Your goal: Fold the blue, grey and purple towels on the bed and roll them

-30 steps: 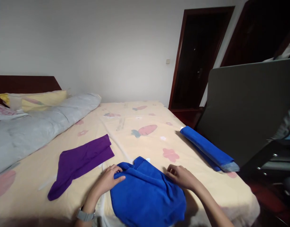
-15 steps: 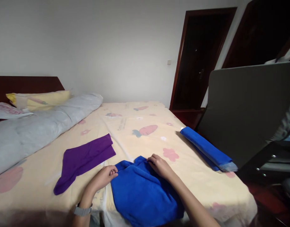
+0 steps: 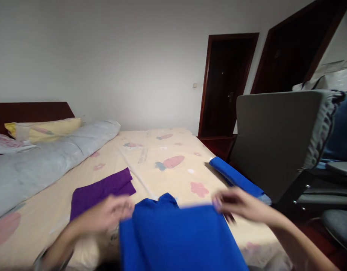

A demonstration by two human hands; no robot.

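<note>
A blue garment [image 3: 179,237] is partly lifted in front of me at the near side of the bed, its raised edge stretched fairly straight. My right hand [image 3: 241,203] pinches the upper right corner of it, fingertips closed and the other fingers hanging below. At its upper left edge is my left hand [image 3: 108,214], blurred, with fingers curled closed against the fabric. A bunched blue part peeks up behind the raised edge. To the left lies a folded purple garment [image 3: 102,188], partly hidden behind my left hand and forearm.
The patterned bedsheet [image 3: 150,177] covers the bed. A folded blue bundle [image 3: 235,175] lies along the right edge. Beyond it stands a grey chair back [image 3: 275,135]. A rolled grey quilt [image 3: 57,154] and a yellow pillow [image 3: 54,128] are at the left.
Both hands have moved apart, the right one outward to the right. The blue garment's edge has been lifted off the bed and spread between them. The view has tilted up slightly.
</note>
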